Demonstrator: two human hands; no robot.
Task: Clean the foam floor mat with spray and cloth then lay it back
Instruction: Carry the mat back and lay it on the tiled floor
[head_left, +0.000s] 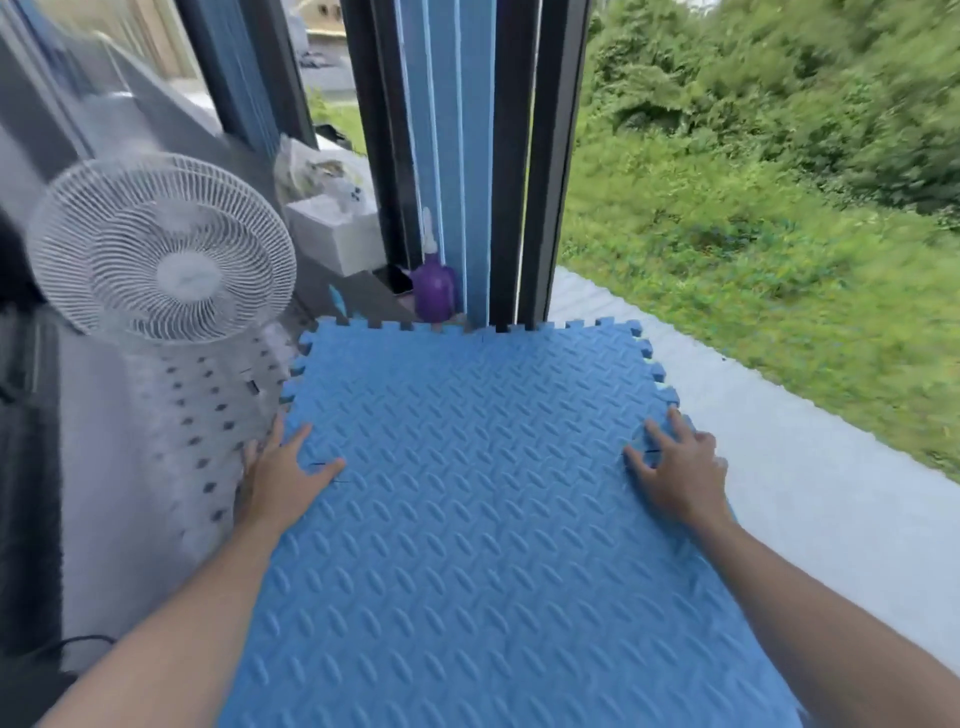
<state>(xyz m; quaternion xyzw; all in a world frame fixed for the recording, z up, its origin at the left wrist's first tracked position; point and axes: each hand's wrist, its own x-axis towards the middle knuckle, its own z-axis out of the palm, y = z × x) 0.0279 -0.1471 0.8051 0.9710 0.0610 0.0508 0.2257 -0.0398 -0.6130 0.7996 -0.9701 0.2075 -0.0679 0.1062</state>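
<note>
A blue foam floor mat (483, 493) with a raised diamond pattern and jigsaw edges fills the middle of the view, held up in front of me. My left hand (283, 475) grips its left edge, thumb on top and fingers around the side. My right hand (678, 475) grips its right edge the same way. Beyond the mat's far edge a purple spray bottle (435, 288) with a white trigger stands on the floor by the door frame. No cloth is visible.
A white fan (161, 249) stands at the left, over a white perforated basket (208, 415) touching the mat's left edge. Dark door frames (540, 156) and upright blue mats rise ahead. A grey ledge (779, 467) and grass lie to the right.
</note>
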